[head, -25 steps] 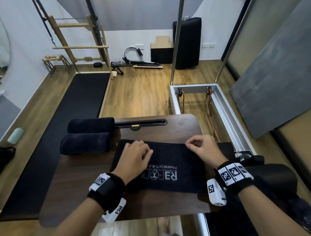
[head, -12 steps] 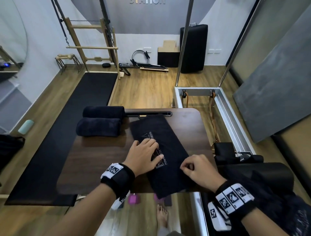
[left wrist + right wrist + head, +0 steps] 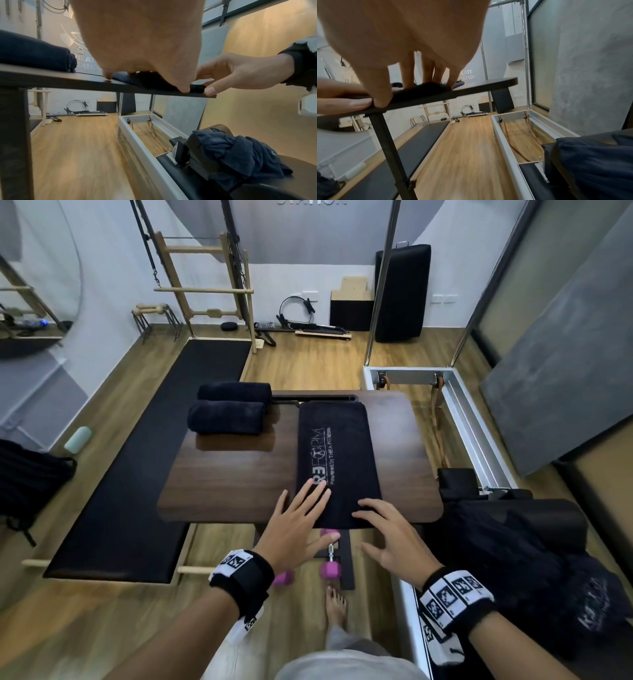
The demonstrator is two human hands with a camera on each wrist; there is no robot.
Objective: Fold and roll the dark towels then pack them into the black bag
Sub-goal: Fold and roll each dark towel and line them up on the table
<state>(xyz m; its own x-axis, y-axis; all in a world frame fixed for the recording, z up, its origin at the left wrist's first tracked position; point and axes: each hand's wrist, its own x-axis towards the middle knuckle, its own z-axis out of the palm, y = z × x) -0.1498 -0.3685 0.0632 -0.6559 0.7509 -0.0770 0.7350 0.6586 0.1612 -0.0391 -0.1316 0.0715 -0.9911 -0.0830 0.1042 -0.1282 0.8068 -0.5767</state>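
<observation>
Pressing: left hand (image 3: pixel 297 520) and right hand (image 3: pixel 390 534), fingers spread flat, holding nothing, on folded towel's (image 3: pixel 337 460) near end.
Rolled towels (image 3: pixel 229 411): left of folded towel.

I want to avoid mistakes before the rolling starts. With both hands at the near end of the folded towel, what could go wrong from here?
1. The towel hangs slightly over the table near edge, so it may slide off toward the floor.
2. The left hand and right hand lie flat without gripping; the roll may start loose or crooked.
3. The far end nearly reaches the table's far edge, leaving little room.
</observation>
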